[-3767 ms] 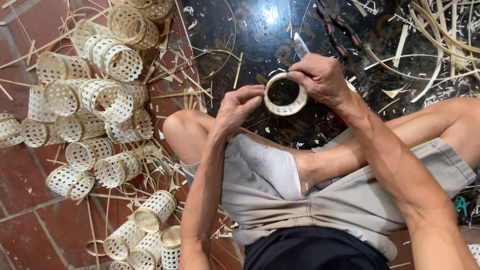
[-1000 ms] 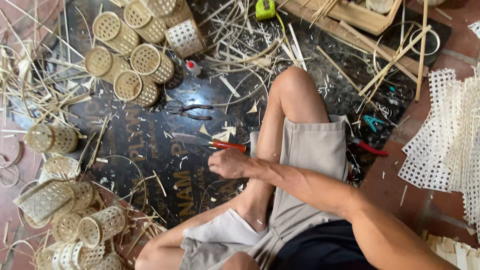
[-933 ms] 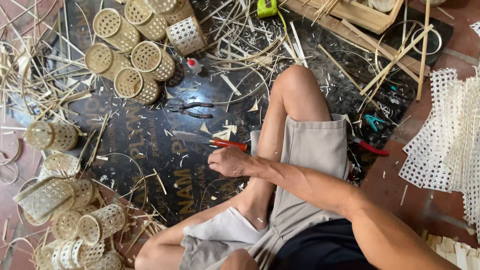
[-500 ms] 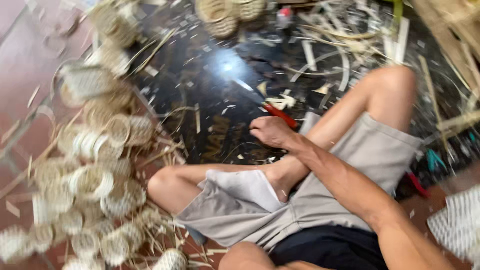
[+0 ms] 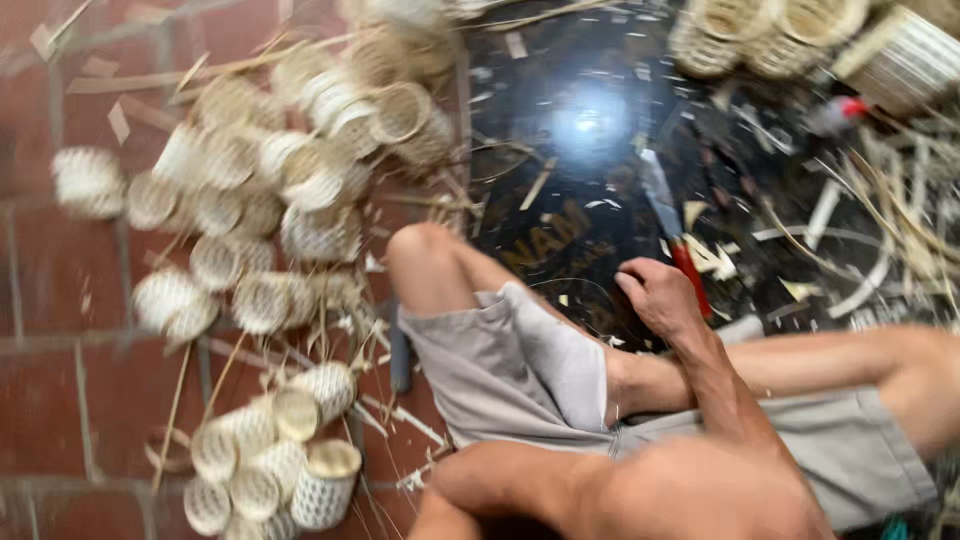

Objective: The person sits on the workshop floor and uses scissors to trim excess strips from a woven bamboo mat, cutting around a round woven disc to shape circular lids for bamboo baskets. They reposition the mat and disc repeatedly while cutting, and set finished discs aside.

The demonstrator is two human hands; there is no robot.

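Observation:
My right hand (image 5: 658,298) rests low on the black glossy mat (image 5: 560,150), just past my crossed legs, its fingers curled around the red handle of a knife (image 5: 688,272). The knife's grey blade points away from me across the mat. My left arm is bent at the bottom edge of the view, and its hand is out of sight. The picture is blurred by head motion.
Several small pale woven baskets (image 5: 260,300) lie heaped on the red brick floor (image 5: 60,400) to my left, with more by my knee (image 5: 300,470). Bamboo strips and shavings (image 5: 880,230) litter the mat's right side. Larger round baskets (image 5: 760,30) sit at the top right.
The view has swung left and closer. The woven ring I held in both hands is gone from view. My right hand stays by the red-handled knife.

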